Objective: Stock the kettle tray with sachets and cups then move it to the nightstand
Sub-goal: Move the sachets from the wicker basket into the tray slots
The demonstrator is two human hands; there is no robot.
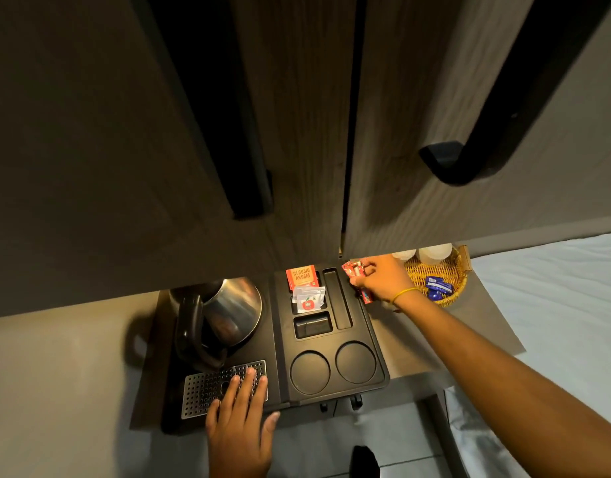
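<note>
The black kettle tray [373, 343] lies on a shelf under the cabinet doors. A steel kettle [235, 308] stands on its left side. An orange tea sachet [301, 276] and a white sachet [309, 300] lie in the small compartments. The long slot [337, 298] and two round cup wells [331, 367] hold nothing. My right hand [380, 279] grips several red stick sachets [357, 274] at the tray's right edge. My left hand [240, 415] rests flat on the perforated drip grille [200, 391]. White cups [433, 253] sit in a wicker basket [449, 274].
Blue sachets [437, 288] lie in the wicker basket to the right of the tray. Two wooden cabinet doors with black handles [469, 157] hang overhead. A white bed sheet [556, 288] is at the right. Pale floor lies below.
</note>
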